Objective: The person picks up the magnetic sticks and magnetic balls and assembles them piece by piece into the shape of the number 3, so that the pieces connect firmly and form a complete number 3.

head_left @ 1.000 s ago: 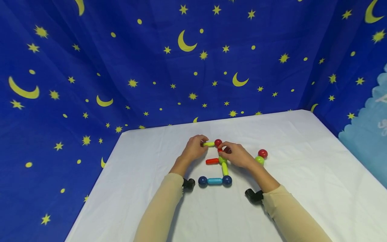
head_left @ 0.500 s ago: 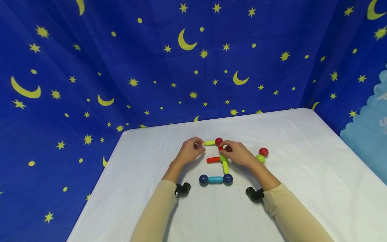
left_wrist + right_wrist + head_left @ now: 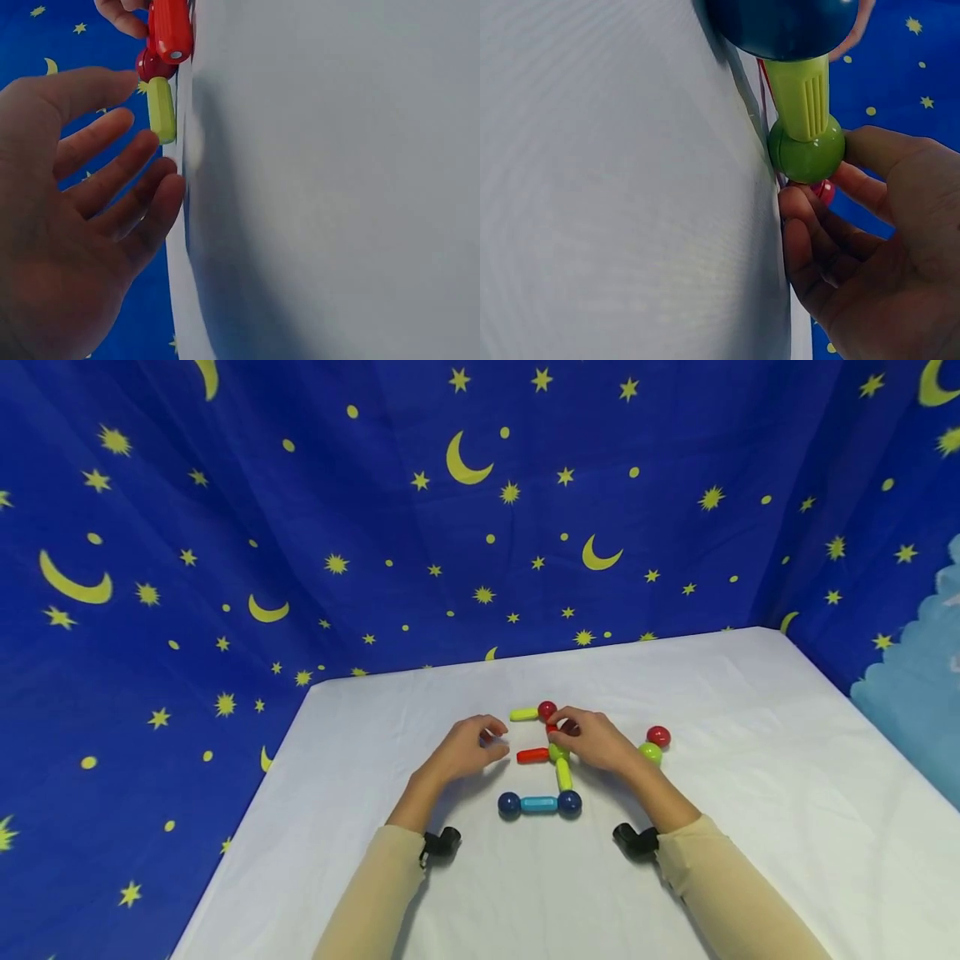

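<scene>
A figure of magnetic building sticks and balls lies on the white cloth in the head view. From its red ball (image 3: pixel 547 710) a yellow-green stick (image 3: pixel 524 715) points left. A red stick (image 3: pixel 533 756) sticks out left of the green ball (image 3: pixel 558 752). Another yellow-green stick (image 3: pixel 563 774) leads down to a dark blue ball (image 3: pixel 570 802), joined by a light blue stick (image 3: pixel 539 804) to a second dark blue ball (image 3: pixel 509 803). My right hand (image 3: pixel 596 739) pinches the short red stick (image 3: pixel 552 728) between red and green balls, partly hidden. My left hand (image 3: pixel 467 747) holds nothing, fingers loosely bent, left of the figure.
To the right of the right hand, a loose red ball (image 3: pixel 658 737) and a green ball (image 3: pixel 650 753) lie together, the green one partly behind the forearm. A blue star-patterned curtain (image 3: pixel 480 510) stands behind the white-covered table (image 3: pixel 720 693).
My left hand has let go of the upper yellow-green stick and drawn back left and toward me. My right hand stays at the figure, which keeps its shape.
</scene>
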The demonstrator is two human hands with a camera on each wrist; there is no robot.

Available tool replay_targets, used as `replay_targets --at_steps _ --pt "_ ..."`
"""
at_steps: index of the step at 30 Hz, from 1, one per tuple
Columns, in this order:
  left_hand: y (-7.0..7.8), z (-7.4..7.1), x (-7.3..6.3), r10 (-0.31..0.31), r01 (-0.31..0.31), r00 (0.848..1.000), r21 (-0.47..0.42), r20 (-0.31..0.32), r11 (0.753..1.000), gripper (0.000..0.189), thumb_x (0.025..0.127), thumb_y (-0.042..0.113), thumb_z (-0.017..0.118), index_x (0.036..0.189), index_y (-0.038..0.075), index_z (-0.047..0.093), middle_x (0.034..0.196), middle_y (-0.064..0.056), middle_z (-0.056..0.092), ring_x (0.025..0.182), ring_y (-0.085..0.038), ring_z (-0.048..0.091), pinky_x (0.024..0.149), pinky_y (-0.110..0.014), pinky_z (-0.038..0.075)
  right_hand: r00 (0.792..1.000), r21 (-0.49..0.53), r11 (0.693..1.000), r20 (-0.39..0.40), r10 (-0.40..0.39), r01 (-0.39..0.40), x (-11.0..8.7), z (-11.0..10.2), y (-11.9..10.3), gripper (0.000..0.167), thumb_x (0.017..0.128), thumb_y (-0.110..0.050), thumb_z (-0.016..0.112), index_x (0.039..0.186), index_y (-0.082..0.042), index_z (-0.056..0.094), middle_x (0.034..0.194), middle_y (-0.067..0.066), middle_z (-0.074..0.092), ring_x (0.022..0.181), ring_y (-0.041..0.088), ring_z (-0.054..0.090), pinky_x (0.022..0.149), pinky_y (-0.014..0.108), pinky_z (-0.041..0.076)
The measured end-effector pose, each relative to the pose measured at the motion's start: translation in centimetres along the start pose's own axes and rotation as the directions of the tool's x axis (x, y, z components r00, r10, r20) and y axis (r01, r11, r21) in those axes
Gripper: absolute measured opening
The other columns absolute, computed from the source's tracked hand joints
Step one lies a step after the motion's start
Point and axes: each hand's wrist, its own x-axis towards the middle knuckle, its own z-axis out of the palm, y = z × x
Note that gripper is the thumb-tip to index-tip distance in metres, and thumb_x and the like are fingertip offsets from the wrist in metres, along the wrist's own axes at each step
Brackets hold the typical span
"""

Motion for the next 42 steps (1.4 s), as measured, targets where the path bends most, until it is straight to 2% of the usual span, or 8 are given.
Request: replay_targets --at_steps 6,10,17,20,22,27,37,42 --pt "-0.5 0.1 -1.8 0.066 -0.065 0.997 -0.027 0.033 0.998 0.032 0.086 0.037 0.066 0.111 0.018 0.064 0.106 0.003 0.065 0.095 -0.014 0.059 0.082 -0.031 0.049 1.0 0.004 1.0 0.005 -0.009 0.009 0.2 0.3 -0.1 0.03 0.09 -0.036 0.061 0.117 -0.023 0.06 0.101 0.001 0.066 0.092 0.017 0.06 0.085 0.038 0.052" --pt "-0.1 0.6 -3.1 0.098 -0.092 0.99 -0.062 0.098 0.994 0.036 0.085 0.043 0.066 0.113 0.021 0.063 0.102 0.006 0.065 0.091 -0.011 0.059 0.08 -0.028 0.049 1.0 0.004 1.0 0.011 -0.001 0.001 0.2 0.2 -0.3 0.03 0.089 -0.037 0.061 0.117 -0.023 0.06 0.101 0.001 0.066 0.092 0.018 0.06 0.086 0.038 0.052" --pt "0.3 1.5 -3.9 0.193 -0.143 0.95 -0.205 0.245 0.968 0.032 0.082 0.042 0.07 0.106 0.022 0.067 0.096 0.01 0.067 0.085 -0.008 0.06 0.078 -0.025 0.049 1.0 0.027 1.0 -0.01 0.001 -0.001 -0.1 -0.3 0.0 0.03 0.089 -0.036 0.063 0.116 -0.023 0.061 0.101 0.002 0.067 0.094 0.019 0.061 0.085 0.039 0.052" --pt "0.1 1.7 -4.0 0.213 -0.15 0.933 -0.225 0.289 0.963 0.03 0.08 0.04 0.072 0.105 0.024 0.068 0.098 0.011 0.068 0.088 -0.006 0.061 0.08 -0.024 0.049 1.0 0.032 0.999 -0.007 -0.009 0.009 0.0 -0.3 0.2 0.03 0.089 -0.036 0.062 0.116 -0.022 0.061 0.101 0.002 0.067 0.093 0.019 0.061 0.085 0.039 0.052" --pt "0.0 1.9 -4.0 0.216 -0.153 0.927 -0.217 0.305 0.964 0.028 0.078 0.039 0.074 0.104 0.028 0.069 0.099 0.013 0.068 0.091 -0.005 0.061 0.083 -0.023 0.049 1.0 0.038 0.999 -0.004 -0.013 0.013 0.0 -0.1 0.2 0.031 0.089 -0.036 0.062 0.116 -0.022 0.061 0.101 0.002 0.067 0.093 0.019 0.061 0.085 0.039 0.052" --pt "-0.2 2.1 -4.1 0.209 -0.161 0.934 -0.182 0.288 0.97 0.022 0.076 0.037 0.076 0.097 0.034 0.07 0.095 0.015 0.067 0.09 -0.005 0.059 0.083 -0.022 0.048 1.0 0.035 0.999 -0.005 -0.005 0.005 -0.1 0.1 0.1 0.031 0.09 -0.036 0.061 0.117 -0.022 0.061 0.1 0.001 0.067 0.093 0.018 0.06 0.084 0.038 0.051" --pt "-0.5 2.5 -4.1 0.217 -0.172 0.941 -0.187 0.258 0.967 0.02 0.076 0.036 0.076 0.096 0.035 0.071 0.093 0.014 0.067 0.085 -0.008 0.055 0.078 -0.023 0.046 1.0 0.011 1.0 0.012 -0.003 0.003 -0.4 -0.2 -0.1 0.032 0.091 -0.038 0.06 0.119 -0.024 0.06 0.102 0.001 0.067 0.095 0.019 0.06 0.085 0.039 0.051" --pt "-0.5 2.6 -4.0 0.221 -0.176 0.941 -0.188 0.255 0.966 0.021 0.076 0.037 0.076 0.097 0.034 0.071 0.094 0.014 0.067 0.086 -0.008 0.055 0.077 -0.022 0.046 1.0 -0.025 1.0 0.02 0.006 -0.006 -1.1 -1.4 0.3 0.035 0.091 -0.037 0.059 0.122 -0.022 0.059 0.104 0.003 0.066 0.093 0.019 0.06 0.078 0.034 0.053"
